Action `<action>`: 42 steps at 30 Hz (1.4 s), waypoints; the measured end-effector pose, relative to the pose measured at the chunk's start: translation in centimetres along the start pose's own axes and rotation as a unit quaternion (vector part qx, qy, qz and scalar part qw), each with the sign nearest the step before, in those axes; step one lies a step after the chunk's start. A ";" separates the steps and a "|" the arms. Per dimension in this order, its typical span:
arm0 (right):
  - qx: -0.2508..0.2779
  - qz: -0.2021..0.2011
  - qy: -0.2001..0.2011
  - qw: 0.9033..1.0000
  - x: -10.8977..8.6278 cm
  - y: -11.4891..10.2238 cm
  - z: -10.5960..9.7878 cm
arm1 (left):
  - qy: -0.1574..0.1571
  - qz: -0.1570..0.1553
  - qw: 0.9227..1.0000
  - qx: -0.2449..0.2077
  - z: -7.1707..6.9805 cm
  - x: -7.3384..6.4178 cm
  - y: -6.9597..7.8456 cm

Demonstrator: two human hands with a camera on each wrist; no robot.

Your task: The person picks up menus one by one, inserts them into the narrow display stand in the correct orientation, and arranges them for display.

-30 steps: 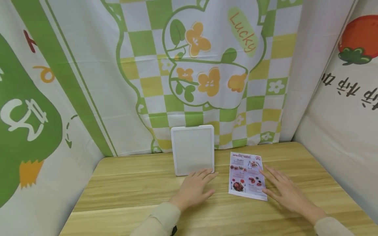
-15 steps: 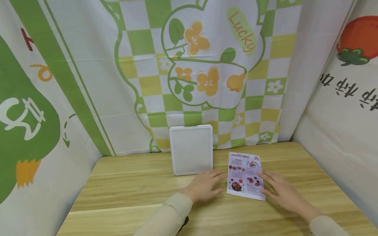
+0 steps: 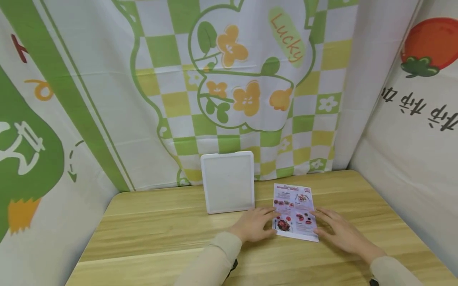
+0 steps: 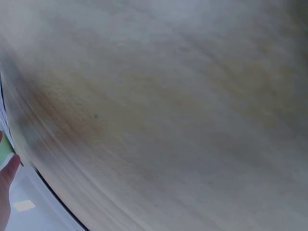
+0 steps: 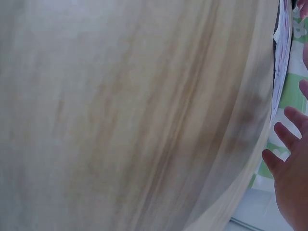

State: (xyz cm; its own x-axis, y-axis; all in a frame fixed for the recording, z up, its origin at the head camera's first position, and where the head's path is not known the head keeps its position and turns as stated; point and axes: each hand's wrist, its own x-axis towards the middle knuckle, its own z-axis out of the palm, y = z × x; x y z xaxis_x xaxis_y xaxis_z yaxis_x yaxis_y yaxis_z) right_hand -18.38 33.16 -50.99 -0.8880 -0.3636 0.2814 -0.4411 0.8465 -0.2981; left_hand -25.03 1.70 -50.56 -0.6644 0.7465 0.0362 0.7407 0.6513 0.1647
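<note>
A printed menu sheet [image 3: 292, 222] with food pictures lies flat on the wooden table, its title at the far end. My left hand [image 3: 255, 224] is at its left edge, fingertips overlapping the paper; whether they press on it I cannot tell. On the opposite side, my right hand [image 3: 341, 232] has its fingertips at the sheet's right edge, fingers spread and loosely bent. Part of my left hand [image 4: 6, 190] shows at the border of the left wrist view. In the right wrist view, my right hand [image 5: 293, 168] appears with separated fingers near the sheet [image 5: 282, 62], seen edge-on.
A white framed board [image 3: 229, 182] stands upright behind my left hand, near the back edge of the wooden table [image 3: 154, 234]. Behind it hangs a green-and-yellow checked curtain [image 3: 247, 143]. Printed cloth walls [image 3: 397, 139] close in both sides.
My left hand has moved right, from in front of the white board to the menu's left edge. My right hand stays by the right edge. The head view has shifted slightly.
</note>
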 end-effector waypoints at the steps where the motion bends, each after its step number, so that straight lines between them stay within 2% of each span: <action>1: 0.004 -0.001 -0.001 1.000 0.0 0.1 0.0 | 0.000 -0.003 1.000 0.000 0.0 0.1 0.0; 12: 0.031 0.003 -0.025 0.999 0.3 0.5 0.3 | -0.010 -0.026 1.000 -0.004 0.5 1.1 -0.2; 19: 0.037 -0.002 -0.041 0.998 0.7 0.5 0.4 | -0.032 -0.037 0.999 0.010 0.9 1.6 0.0; 25: 0.036 0.011 -0.054 0.998 1.0 0.3 0.4 | -0.025 -0.041 0.999 0.018 1.0 1.8 0.1; 35: 0.019 0.006 -0.023 1.000 1.2 0.4 0.8 | -0.019 -0.049 0.998 0.018 0.9 1.9 0.3; 42: 0.013 0.033 -0.015 0.999 1.1 -0.1 0.8 | -0.018 -0.045 0.999 0.020 0.8 1.7 0.5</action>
State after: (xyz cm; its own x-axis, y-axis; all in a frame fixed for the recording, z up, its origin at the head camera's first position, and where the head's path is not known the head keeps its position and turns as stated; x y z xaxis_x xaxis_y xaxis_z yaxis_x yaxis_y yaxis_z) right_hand -19.43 32.36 -51.33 -0.9186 -0.3191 0.2330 -0.3843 0.8589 -0.3385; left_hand -25.71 3.45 -51.21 -0.7253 0.6883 -0.0117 0.6818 0.7206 0.1258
